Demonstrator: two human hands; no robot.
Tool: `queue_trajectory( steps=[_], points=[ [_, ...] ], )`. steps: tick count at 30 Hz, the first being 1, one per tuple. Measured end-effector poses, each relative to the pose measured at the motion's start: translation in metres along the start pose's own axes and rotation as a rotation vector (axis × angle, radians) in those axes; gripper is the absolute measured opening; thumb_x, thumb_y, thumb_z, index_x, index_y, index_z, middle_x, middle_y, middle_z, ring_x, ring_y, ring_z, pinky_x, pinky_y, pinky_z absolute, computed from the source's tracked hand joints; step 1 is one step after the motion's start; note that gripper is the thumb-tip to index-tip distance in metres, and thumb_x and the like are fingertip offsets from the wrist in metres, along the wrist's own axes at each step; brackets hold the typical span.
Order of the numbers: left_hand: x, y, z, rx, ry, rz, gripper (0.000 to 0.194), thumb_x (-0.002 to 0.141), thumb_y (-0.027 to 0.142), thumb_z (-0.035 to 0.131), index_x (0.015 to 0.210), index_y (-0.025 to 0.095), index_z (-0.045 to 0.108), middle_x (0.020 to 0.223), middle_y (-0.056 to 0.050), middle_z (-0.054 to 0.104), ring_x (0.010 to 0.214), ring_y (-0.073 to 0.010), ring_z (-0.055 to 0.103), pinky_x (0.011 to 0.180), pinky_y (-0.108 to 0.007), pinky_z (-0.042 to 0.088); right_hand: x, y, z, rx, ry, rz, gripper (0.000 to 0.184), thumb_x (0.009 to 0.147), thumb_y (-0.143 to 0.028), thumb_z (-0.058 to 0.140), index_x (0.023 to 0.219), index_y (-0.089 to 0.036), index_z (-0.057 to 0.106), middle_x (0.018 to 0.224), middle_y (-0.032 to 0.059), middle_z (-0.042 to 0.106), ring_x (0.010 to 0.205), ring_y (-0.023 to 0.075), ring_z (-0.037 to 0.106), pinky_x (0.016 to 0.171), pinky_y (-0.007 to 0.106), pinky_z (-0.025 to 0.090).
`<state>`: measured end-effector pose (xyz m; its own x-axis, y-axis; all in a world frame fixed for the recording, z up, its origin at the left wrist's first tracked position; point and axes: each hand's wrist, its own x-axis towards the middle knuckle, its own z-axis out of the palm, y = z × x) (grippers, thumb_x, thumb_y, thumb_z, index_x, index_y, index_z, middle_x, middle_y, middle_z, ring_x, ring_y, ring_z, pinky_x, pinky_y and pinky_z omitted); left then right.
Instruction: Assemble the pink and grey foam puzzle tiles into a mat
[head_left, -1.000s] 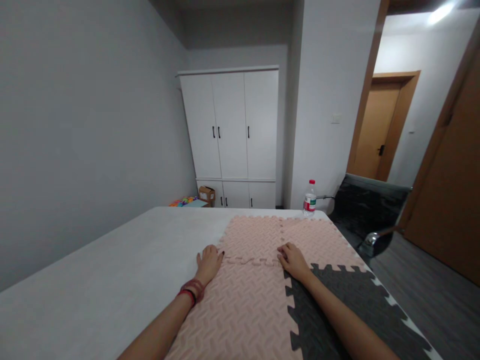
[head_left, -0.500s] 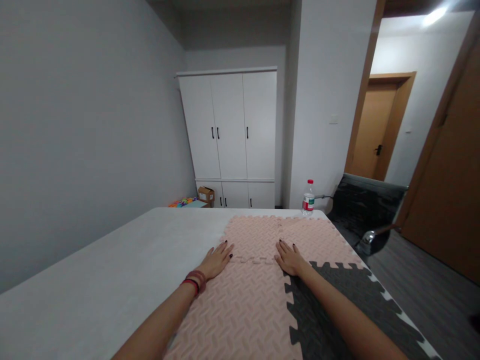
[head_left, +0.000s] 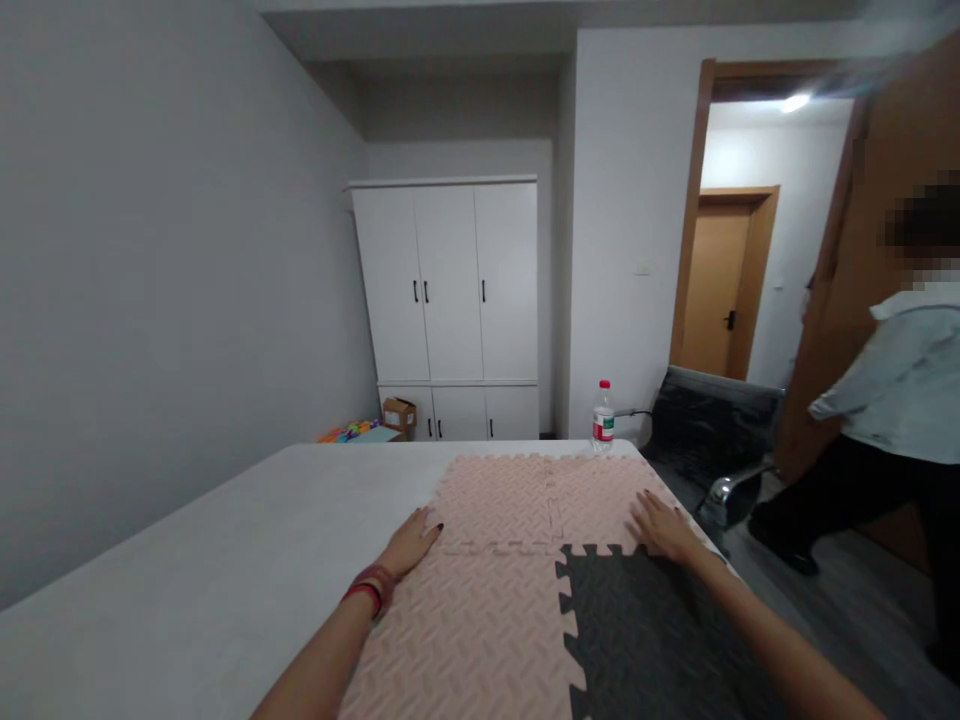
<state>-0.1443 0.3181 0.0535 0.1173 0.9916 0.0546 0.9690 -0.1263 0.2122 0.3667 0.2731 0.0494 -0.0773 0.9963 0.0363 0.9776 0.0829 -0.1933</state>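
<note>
Pink foam puzzle mats (head_left: 495, 500) lie joined on a grey table (head_left: 225, 560), with a dark grey mat (head_left: 630, 630) locked in at the near right. My left hand (head_left: 412, 540) rests flat and open on the left edge of the pink mats, where two tiles meet; a red bracelet sits on that wrist. My right hand (head_left: 660, 525) lies flat and open on the far right pink tile, just above the seam with the dark grey mat.
A water bottle (head_left: 602, 416) stands at the table's far edge. A black chair (head_left: 712, 440) is beside the table on the right. A person in a light shirt (head_left: 892, 400) moves by the brown door. White cupboards (head_left: 450, 310) and a cardboard box (head_left: 397, 412) stand behind.
My right hand slid from the middle seam to the right pink tile. The left hand stayed at the left edge. The view tilted down, and a person came into sight at the right.
</note>
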Motion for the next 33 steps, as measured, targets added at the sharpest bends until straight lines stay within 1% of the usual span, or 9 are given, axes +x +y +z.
queue_trajectory(
  steps=[2, 5, 10, 14, 16, 19, 23, 27, 33],
  points=[
    [0.008, -0.003, 0.004, -0.005, -0.005, -0.025, 0.062, 0.090, 0.054, 0.029, 0.137, 0.013, 0.032, 0.143, -0.015, 0.035, 0.130, -0.0248, 0.034, 0.109, -0.046, 0.022, -0.009, 0.041, 0.005, -0.029, 0.008, 0.109, 0.058, 0.088, -0.048, 0.022, 0.131, -0.015, 0.045, 0.146, 0.0141, 0.028, 0.135, 0.0303, 0.019, 0.103, 0.058, 0.020],
    [0.020, 0.001, 0.015, 0.017, -0.021, -0.023, 0.080, 0.084, 0.061, 0.025, 0.138, 0.002, 0.025, 0.146, -0.020, 0.028, 0.135, -0.0247, 0.026, 0.110, -0.037, 0.019, -0.010, 0.072, 0.024, -0.050, 0.043, 0.203, 0.069, 0.088, -0.050, 0.015, 0.137, -0.004, 0.032, 0.145, 0.0193, 0.027, 0.135, 0.0279, 0.022, 0.105, 0.050, 0.026],
    [0.022, 0.006, 0.023, 0.070, -0.044, -0.011, 0.099, 0.073, 0.074, 0.028, 0.141, 0.003, 0.020, 0.149, -0.022, 0.017, 0.138, -0.0306, 0.013, 0.110, -0.045, 0.012, 0.006, 0.082, 0.051, -0.059, 0.140, 0.113, 0.077, 0.086, -0.058, 0.022, 0.135, 0.001, 0.034, 0.142, 0.0189, 0.033, 0.135, 0.0262, 0.020, 0.111, 0.042, 0.018],
    [0.018, 0.016, 0.011, 0.100, -0.081, 0.014, 0.104, 0.069, 0.079, 0.030, 0.141, 0.004, 0.022, 0.148, -0.024, 0.017, 0.137, -0.0354, 0.010, 0.108, -0.056, 0.004, 0.008, 0.094, 0.061, -0.114, 0.227, -0.002, 0.065, 0.087, -0.053, 0.026, 0.129, -0.007, 0.045, 0.138, 0.0172, 0.041, 0.132, 0.0286, 0.028, 0.108, 0.045, 0.025],
    [0.016, 0.034, 0.007, 0.110, -0.087, 0.076, 0.107, 0.066, 0.081, 0.034, 0.141, 0.004, 0.022, 0.149, -0.024, 0.013, 0.138, -0.0363, 0.006, 0.108, -0.056, 0.000, 0.008, 0.104, 0.067, -0.168, 0.268, -0.122, 0.055, 0.086, -0.048, 0.029, 0.123, -0.013, 0.052, 0.135, 0.0155, 0.045, 0.130, 0.0298, 0.032, 0.106, 0.048, 0.028],
    [0.016, 0.074, 0.013, 0.100, -0.103, 0.235, 0.092, 0.075, 0.077, 0.024, 0.143, 0.016, 0.019, 0.152, -0.014, 0.010, 0.139, -0.0279, 0.005, 0.110, -0.049, 0.001, 0.011, 0.120, 0.079, -0.237, 0.344, -0.277, 0.043, 0.087, -0.036, 0.030, 0.116, -0.020, 0.059, 0.132, 0.0135, 0.049, 0.127, 0.0298, 0.037, 0.103, 0.049, 0.030],
    [0.018, 0.116, 0.029, 0.071, -0.124, 0.385, 0.077, 0.079, 0.074, 0.014, 0.143, 0.032, 0.015, 0.153, -0.006, 0.013, 0.139, -0.0248, 0.007, 0.110, -0.050, 0.003, 0.018, 0.137, 0.092, -0.309, 0.404, -0.347, 0.042, 0.086, -0.026, 0.030, 0.116, -0.024, 0.059, 0.131, 0.0125, 0.050, 0.126, 0.0299, 0.038, 0.102, 0.049, 0.031],
    [0.021, 0.119, 0.032, 0.052, -0.135, 0.413, 0.083, 0.075, 0.079, 0.020, 0.143, 0.031, 0.013, 0.152, -0.011, 0.012, 0.139, -0.0308, 0.007, 0.107, -0.057, 0.005, 0.023, 0.147, 0.099, -0.370, 0.424, -0.363, 0.041, 0.086, -0.027, 0.033, 0.119, -0.025, 0.058, 0.131, 0.0121, 0.050, 0.126, 0.0305, 0.038, 0.100, 0.048, 0.034],
    [0.033, 0.125, 0.019, 0.036, -0.178, 0.473, 0.095, 0.065, 0.083, 0.035, 0.141, 0.028, 0.023, 0.149, -0.015, 0.022, 0.136, -0.0338, 0.017, 0.106, -0.059, 0.011, 0.025, 0.157, 0.104, -0.395, 0.449, -0.422, 0.043, 0.081, -0.017, 0.034, 0.114, -0.026, 0.061, 0.129, 0.0104, 0.052, 0.126, 0.0301, 0.038, 0.101, 0.049, 0.033]
  ],
)
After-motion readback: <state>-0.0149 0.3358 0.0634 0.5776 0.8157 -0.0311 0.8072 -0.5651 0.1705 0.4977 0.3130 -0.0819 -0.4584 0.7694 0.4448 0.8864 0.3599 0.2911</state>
